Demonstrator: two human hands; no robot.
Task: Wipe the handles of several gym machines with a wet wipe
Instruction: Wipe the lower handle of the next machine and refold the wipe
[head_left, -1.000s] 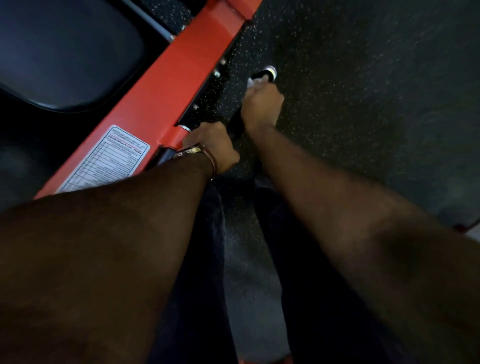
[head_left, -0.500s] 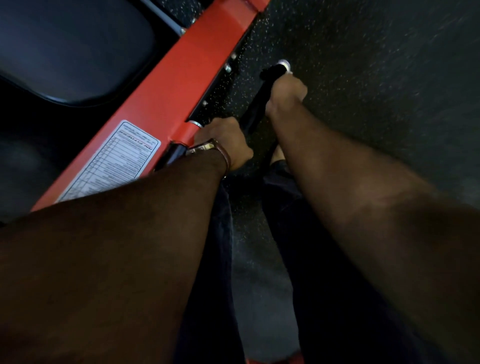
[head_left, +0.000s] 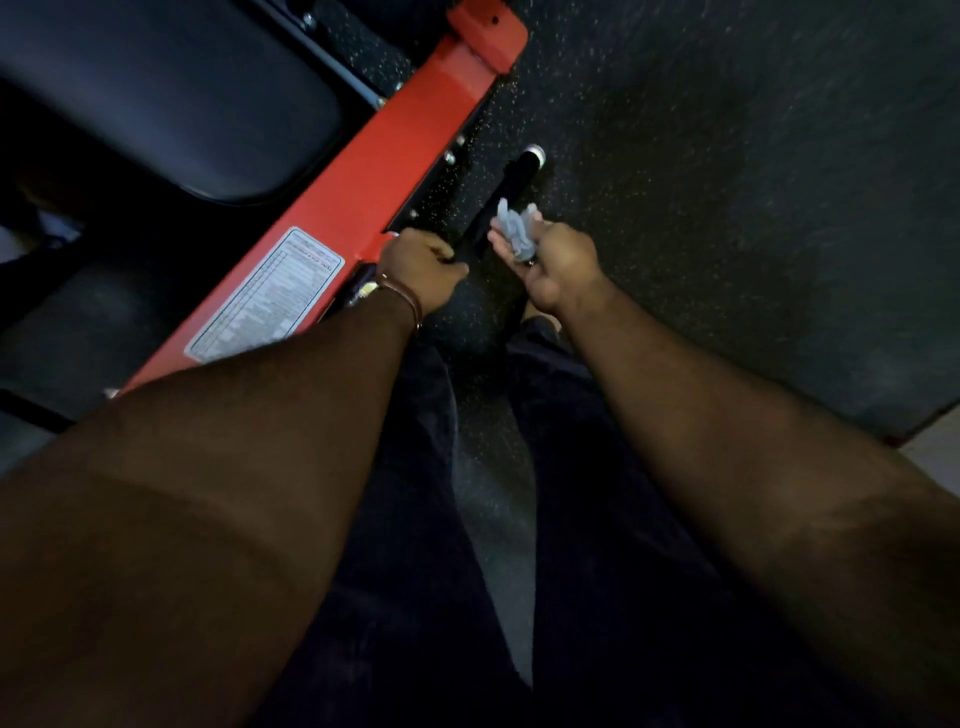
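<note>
Right hand (head_left: 558, 265) is off the handle (head_left: 506, 200) now, palm turned up, fingers loosely curled around a crumpled wet wipe (head_left: 516, 233) (pale blue-grey, bunched into a wad, poking up past the fingertips). The wipe sits just beside the black grip, slightly to its right; can't tell if it grazes the grip. Left hand (head_left: 421, 270) is clenched around the near end of that same handle, right where it meets the red frame (head_left: 374, 176) of the machine; a thin bracelet (head_left: 402, 301) is on that wrist. The handle runs diagonally away from the person, with its chrome end cap (head_left: 533, 154) bare at the far tip, over the dark speckled rubber floor (head_left: 701, 182). A white instruction label (head_left: 270, 296) is stuck on the red frame near the left forearm, text too blurred to read. A dark padded seat (head_left: 171, 98) sits upper left behind the frame. Diff vs 0.5 s ago: the right hand was wrapped over the far end of the grip with the wipe hidden under it; it has since pulled back toward the person and rolled open-side up, exposing both the wipe and most of the grip's length. Left hand grip unchanged.
</note>
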